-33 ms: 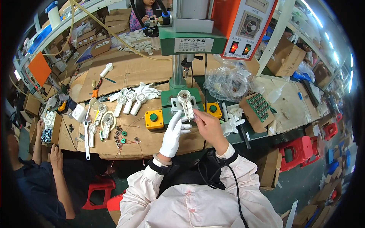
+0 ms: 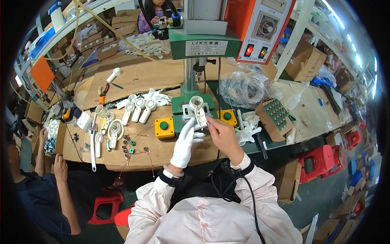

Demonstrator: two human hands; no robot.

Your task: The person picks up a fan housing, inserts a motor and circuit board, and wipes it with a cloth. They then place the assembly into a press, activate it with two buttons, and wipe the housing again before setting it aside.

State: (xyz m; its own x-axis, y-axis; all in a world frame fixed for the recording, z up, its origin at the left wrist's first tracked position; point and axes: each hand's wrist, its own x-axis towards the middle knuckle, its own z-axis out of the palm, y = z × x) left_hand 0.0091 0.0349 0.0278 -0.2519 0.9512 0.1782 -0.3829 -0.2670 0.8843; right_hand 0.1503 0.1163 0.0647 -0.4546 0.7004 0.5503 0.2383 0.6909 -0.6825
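A white handheld-fan shell (image 2: 200, 118) lies on the metal fixture of a green press (image 2: 178, 106), its round head away from me and its handle toward me. Small metal parts show inside the round head. My bare right hand (image 2: 224, 137) pinches the handle's near end between thumb and fingers. On the other side, my left hand (image 2: 183, 143), in a white glove, has its fingers stretched out and apart. Its fingertips are beside the handle; whether they touch it I cannot tell.
Yellow button boxes (image 2: 164, 127) flank the press. Left are several white fans (image 2: 139, 110), wired motors (image 2: 131, 143) and a wrench (image 2: 93, 150). Right are a plastic bag (image 2: 243, 87), white gloves (image 2: 248, 133) and a box of green circuit boards (image 2: 276, 118). A co-worker's hand (image 2: 60, 167) is at left.
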